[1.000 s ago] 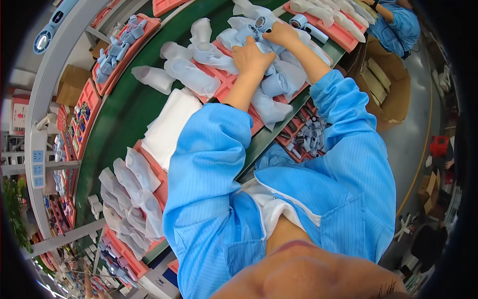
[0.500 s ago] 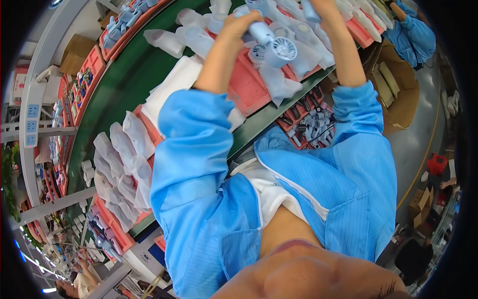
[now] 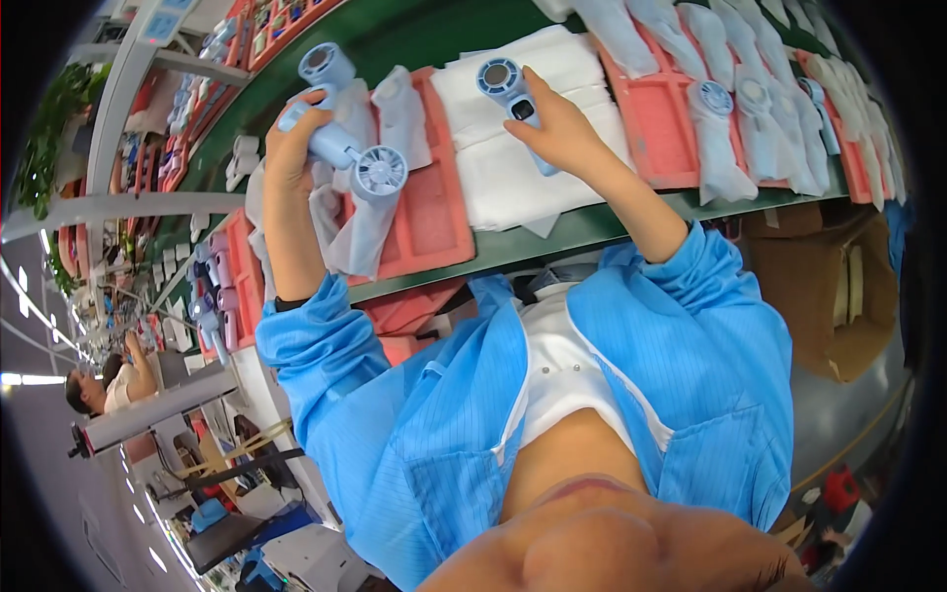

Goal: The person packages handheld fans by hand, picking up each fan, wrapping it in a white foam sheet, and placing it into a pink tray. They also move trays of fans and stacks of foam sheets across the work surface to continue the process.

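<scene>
My left hand (image 3: 293,143) is closed around two light blue handheld fans. One fan (image 3: 381,173) points its round grille toward the lower right; the head of the other fan (image 3: 327,65) sticks out above my fingers. They are over the left red tray (image 3: 444,222), where white-sleeved fans (image 3: 400,113) lie. My right hand (image 3: 562,128) grips the handle of a third handheld fan (image 3: 500,79), its round head tilted up to the left. That hand is above a stack of white translucent bags (image 3: 493,187) on the green bench.
To the right, another red tray (image 3: 646,123) carries several fans in white sleeves (image 3: 725,158). The green bench edge (image 3: 562,237) runs in front of me. A large open cardboard box (image 3: 838,296) stands at the right. Grey frame posts (image 3: 118,118) rise at the left.
My view has turned to the right tray's left, bringing the bag stack to the middle. Both hands have come lower in view, the left further left, still holding fans.
</scene>
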Available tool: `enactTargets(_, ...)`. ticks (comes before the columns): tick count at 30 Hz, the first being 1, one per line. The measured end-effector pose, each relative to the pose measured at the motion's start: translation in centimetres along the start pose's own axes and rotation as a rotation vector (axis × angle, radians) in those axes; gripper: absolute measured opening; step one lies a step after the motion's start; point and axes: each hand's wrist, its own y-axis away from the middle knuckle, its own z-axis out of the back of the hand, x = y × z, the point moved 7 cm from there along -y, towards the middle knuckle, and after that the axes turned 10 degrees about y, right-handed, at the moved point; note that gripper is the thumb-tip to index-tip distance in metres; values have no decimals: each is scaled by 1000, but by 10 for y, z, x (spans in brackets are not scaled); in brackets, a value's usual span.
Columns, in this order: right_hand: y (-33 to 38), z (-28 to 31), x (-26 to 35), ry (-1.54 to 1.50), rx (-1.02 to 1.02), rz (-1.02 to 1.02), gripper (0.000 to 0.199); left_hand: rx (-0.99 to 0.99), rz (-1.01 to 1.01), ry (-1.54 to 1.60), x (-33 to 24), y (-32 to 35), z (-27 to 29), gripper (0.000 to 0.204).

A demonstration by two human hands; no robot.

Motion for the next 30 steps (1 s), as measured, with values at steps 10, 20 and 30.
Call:
enactTargets(10, 6, -139, 51, -328, 197, -184, 87, -50, 181, -88, 54, -35, 142, 39)
enactTargets(20, 25, -66, 85, 93, 436, -45, 67, -435, -607, -753, 117, -45, 199, 50)
enactTargets(30, 87, 149, -132, 822, -286, -532, 74, -337, -522, -720, 77, -2, 137, 54)
